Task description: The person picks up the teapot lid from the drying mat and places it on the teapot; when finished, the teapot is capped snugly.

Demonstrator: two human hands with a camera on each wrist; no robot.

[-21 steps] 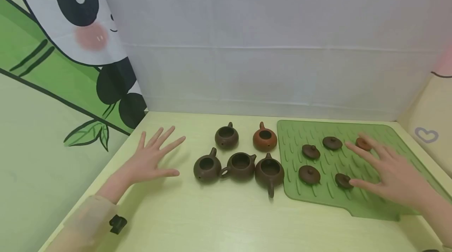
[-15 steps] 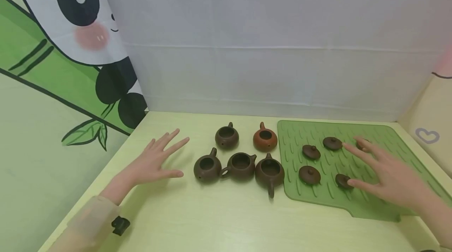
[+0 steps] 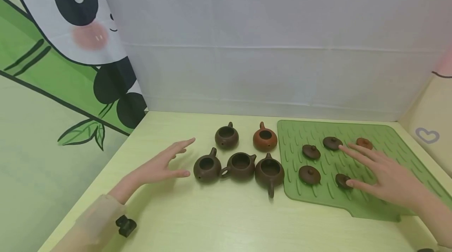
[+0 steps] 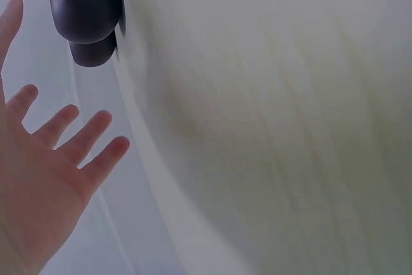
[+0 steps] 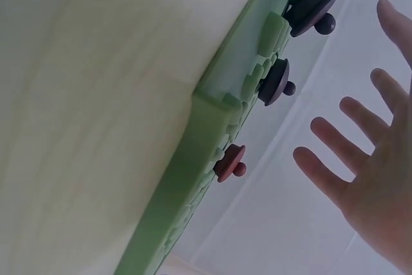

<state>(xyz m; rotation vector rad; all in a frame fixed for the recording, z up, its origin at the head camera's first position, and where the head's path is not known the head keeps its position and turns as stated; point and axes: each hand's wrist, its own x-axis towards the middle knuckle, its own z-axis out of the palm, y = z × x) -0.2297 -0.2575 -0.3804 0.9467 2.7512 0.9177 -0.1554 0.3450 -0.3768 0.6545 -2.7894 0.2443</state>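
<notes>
My left hand (image 3: 160, 167) hovers over the table, left of the teapots, its fingers extended and holding nothing. Closest to it is a dark brown lidless teapot (image 3: 201, 174). My right hand (image 3: 395, 181) hangs above the green mat (image 3: 367, 126) with fingers spread and nothing in it. Its thumb overlaps the edge of a small dark teapot lid (image 3: 341, 181) in the head view; contact cannot be told. A reddish-brown lid (image 3: 364, 143) lies beyond the fingers. In the right wrist view, the fingers stand apart from a red lid (image 5: 230, 163) and a dark lid (image 5: 275, 83).
More dark lidless teapots stand mid-table, among them one with a side handle (image 3: 243, 173) and one at the back (image 3: 226, 142). A reddish-brown teapot (image 3: 265, 143) is beside the mat. Other dark lids (image 3: 309, 175) lie on the mat. A white cloth (image 3: 268, 79) hangs behind.
My left hand has moved right toward the teapots and turned, its fingers drawing closer together. The right hand has shifted slightly left, uncovering the reddish-brown lid. Teapots and lids have stayed put.
</notes>
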